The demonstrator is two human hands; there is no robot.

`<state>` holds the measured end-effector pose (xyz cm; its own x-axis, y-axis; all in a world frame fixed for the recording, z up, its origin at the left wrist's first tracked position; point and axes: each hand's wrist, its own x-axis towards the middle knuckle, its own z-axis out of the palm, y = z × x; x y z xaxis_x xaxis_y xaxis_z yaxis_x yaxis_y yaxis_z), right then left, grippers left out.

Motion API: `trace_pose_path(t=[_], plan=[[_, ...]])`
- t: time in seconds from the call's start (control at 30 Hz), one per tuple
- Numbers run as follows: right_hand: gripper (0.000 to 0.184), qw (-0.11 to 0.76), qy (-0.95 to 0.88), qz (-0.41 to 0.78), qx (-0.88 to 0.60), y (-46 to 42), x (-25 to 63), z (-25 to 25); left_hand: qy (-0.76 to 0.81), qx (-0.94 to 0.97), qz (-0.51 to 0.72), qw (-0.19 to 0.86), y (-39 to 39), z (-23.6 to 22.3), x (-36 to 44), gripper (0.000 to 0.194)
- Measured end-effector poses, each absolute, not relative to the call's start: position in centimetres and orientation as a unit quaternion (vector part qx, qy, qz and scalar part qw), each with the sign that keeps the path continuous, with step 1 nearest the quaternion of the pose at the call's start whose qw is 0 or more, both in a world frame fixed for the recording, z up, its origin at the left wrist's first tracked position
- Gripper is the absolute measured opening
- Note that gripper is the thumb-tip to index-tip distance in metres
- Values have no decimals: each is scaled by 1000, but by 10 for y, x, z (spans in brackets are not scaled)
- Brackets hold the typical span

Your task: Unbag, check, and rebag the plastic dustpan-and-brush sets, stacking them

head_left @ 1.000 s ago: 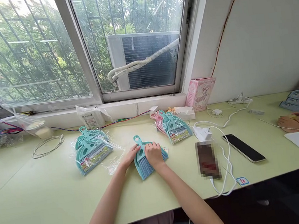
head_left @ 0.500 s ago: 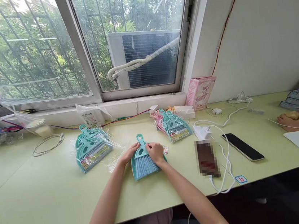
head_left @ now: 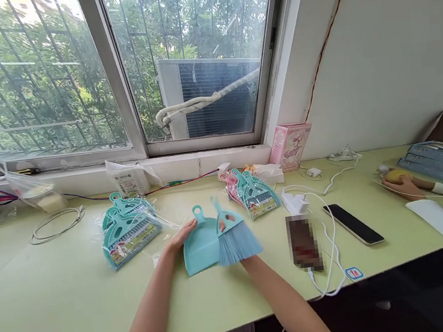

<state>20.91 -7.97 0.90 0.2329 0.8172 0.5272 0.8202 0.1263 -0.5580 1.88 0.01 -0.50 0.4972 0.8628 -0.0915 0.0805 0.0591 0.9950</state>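
- Two teal pieces are being held over the table, one by each hand: a dustpan on the left and a brush on the right.
- The dustpan is being gripped along its upper left edge by the left hand, fingers closed on the rim beside the looped handle; its handle is being pointed toward the window, its wide mouth toward the table's near edge.
- The brush is being grasped from behind by the right hand, which is being mostly hidden by it; fingertips are being shown at the handle opening, so a closed hold is being judged.
- The brush's long axis is being slanted, handle far and to the left, blurred bristles near and to the right.
- The dustpan's right part is being overlapped by the brush in this view; whether the two are being touched together cannot be told.
- The wrapped teal sets on the left are being placed nearer the left hand, while the wrapped sets beyond the brush are being placed nearer the right.
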Motion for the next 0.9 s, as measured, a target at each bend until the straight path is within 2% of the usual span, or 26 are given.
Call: trace_pose_path(t=[0.1, 0.17, 0.27, 0.37, 0.6, 0.7, 0.9], plan=[[65, 489, -546, 5, -680, -81, 233, 22, 395, 564, 282, 668, 3, -6, 15, 64], [65, 488, -508, 10, -710, -79, 246, 29, 382, 589, 239, 671, -1, -1, 16, 57], [57, 368, -546, -15, -753, -76, 257, 31, 381, 661, 207, 612, -7, 7, 19, 49], [50, 249, -571, -65, -779, -76, 262, 25, 390, 720, 228, 527, -6, 8, 16, 47], [46, 137, -588, -58, -795, -74, 283, 12, 441, 757, 322, 358, 19, -1, -12, 45], [46, 140, -594, -51, -791, -74, 285, 11, 467, 743, 340, 338, 24, 0, -20, 49], [51, 231, -558, -45, -796, -75, 284, 14, 490, 720, 350, 345, 25, -2, -24, 59]])
